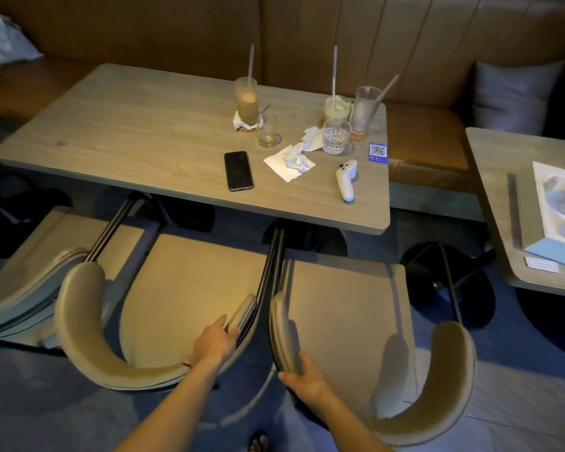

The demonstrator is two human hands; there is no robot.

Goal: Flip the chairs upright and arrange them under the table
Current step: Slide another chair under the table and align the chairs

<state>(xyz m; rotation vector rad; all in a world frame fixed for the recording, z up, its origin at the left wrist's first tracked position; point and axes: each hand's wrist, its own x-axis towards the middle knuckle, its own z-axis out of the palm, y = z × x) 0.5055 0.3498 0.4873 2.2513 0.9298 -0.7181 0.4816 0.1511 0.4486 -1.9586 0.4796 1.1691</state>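
Foot [259, 442]: one, in a sandal, partly cut off by the lower edge.

Hands: two, forearms bare. Left hand [216, 343] is laid on the curved backrest of the middle chair [190, 301], fingers wrapped over its right end. Right hand [304, 380] is closed around the left end of the backrest of the right chair [346, 314].

Chairs: three counted, all upright, tan seats, curved padded backs, dark metal arms. Middle and right chairs stand side by side, nearly touching, front edges of the seats at or just under the near edge of the table [137, 132]. Left chair [36, 256] is only partly seen; its back is cut off at the left edge. Legs of all three are hidden by the seats.

Table: wooden top; base largely hidden beneath, only dark shapes made out.

On the table: glasses, five (three tall with straws, two short); phone [238, 170], one, face up; white controller [347, 178], one; napkins [289, 162], crumpled, number hard to tell; QR card [378, 152], one, print unreadable.

Second table [490, 177] at right, cut off by the frame, bearing an open box, contents blurred.

Bench [307, 34] behind, brown, with two cushions, the left one cut off.
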